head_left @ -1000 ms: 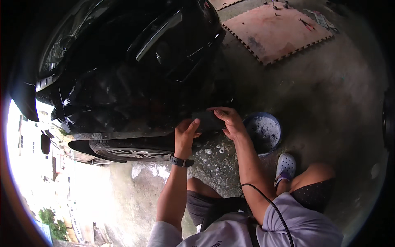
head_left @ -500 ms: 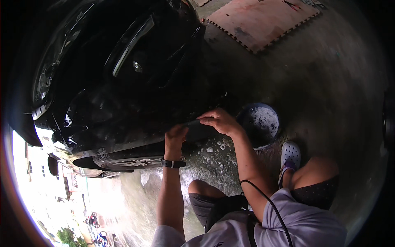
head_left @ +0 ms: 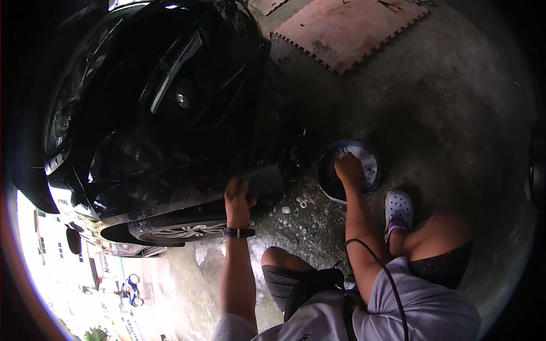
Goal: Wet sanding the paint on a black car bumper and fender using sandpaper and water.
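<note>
At the lower side of a glossy black car bumper [head_left: 153,153], my left hand [head_left: 237,200] is closed on one end of a thin dark grey rectangular sheet [head_left: 266,181]. The sheet reaches to the right from its fingers, close to the dark bodywork. My right hand [head_left: 349,169] is lowered into a round dark basin [head_left: 325,184] of foamy water, to the right of the sheet. Its fingers look curled; their tips and anything in them are hidden.
Below the bumper is a car wheel [head_left: 182,232]. Foam blobs [head_left: 285,209] dot the wet concrete near the basin. A pinkish foam mat [head_left: 347,31] lies at the far right. My foot in a pale clog [head_left: 399,207] stands beside the basin. A black cable [head_left: 387,275] crosses my right arm.
My right hand has let go of the sheet's right end and moved right into the basin. My left hand keeps the sheet, now more fully in sight. The view has shifted slightly.
</note>
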A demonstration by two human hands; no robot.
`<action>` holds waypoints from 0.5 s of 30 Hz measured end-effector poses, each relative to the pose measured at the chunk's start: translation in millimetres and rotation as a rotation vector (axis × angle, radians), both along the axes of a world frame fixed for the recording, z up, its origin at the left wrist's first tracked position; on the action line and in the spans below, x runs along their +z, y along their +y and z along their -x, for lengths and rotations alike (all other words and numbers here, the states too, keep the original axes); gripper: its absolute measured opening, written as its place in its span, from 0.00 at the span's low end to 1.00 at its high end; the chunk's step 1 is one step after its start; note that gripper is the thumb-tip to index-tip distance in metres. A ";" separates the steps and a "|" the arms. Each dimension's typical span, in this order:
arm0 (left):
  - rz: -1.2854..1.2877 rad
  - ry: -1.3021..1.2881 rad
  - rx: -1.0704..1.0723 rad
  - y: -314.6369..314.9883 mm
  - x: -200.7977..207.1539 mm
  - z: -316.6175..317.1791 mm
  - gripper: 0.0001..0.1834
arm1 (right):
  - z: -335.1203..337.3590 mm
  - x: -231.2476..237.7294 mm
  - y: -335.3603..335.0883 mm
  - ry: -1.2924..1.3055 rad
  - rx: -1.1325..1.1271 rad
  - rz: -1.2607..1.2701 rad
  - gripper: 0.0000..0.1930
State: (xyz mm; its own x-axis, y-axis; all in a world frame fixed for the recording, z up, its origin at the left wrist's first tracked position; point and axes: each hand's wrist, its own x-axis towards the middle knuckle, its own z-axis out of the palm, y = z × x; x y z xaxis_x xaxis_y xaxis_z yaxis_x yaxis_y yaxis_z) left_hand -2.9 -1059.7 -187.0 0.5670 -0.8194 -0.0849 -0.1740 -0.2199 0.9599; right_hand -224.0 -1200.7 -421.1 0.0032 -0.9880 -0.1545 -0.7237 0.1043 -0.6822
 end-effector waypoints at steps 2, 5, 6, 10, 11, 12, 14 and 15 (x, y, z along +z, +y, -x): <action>0.007 0.048 -0.018 -0.5 -6.6 18.6 0.12 | 16.9 -76.8 10.0 0.153 0.000 0.093 0.17; -0.011 -0.008 0.006 23.3 -6.6 8.5 0.10 | 0.0 -73.3 16.1 0.171 0.194 -0.060 0.17; -0.035 -0.014 -0.014 28.6 -8.7 4.9 0.10 | 0.5 -66.5 15.9 0.084 0.329 -0.299 0.17; -0.087 -0.037 0.040 41.9 -19.9 12.1 0.08 | 16.1 -92.3 5.4 0.012 0.247 -0.269 0.18; -0.087 -0.060 0.061 51.6 -15.2 2.9 0.08 | 9.1 -75.7 7.7 -0.059 0.224 -0.217 0.17; -0.081 -0.069 0.035 61.3 -13.4 -10.2 0.07 | 1.4 -59.2 8.8 -0.131 0.199 -0.167 0.16; -0.073 -0.044 -0.021 64.9 -23.7 -12.2 0.07 | 11.1 -38.4 -4.0 -0.304 0.125 -0.086 0.15; -0.060 -0.032 0.008 64.4 -29.2 -9.4 0.06 | 14.3 -24.9 -11.7 -0.481 0.055 0.000 0.14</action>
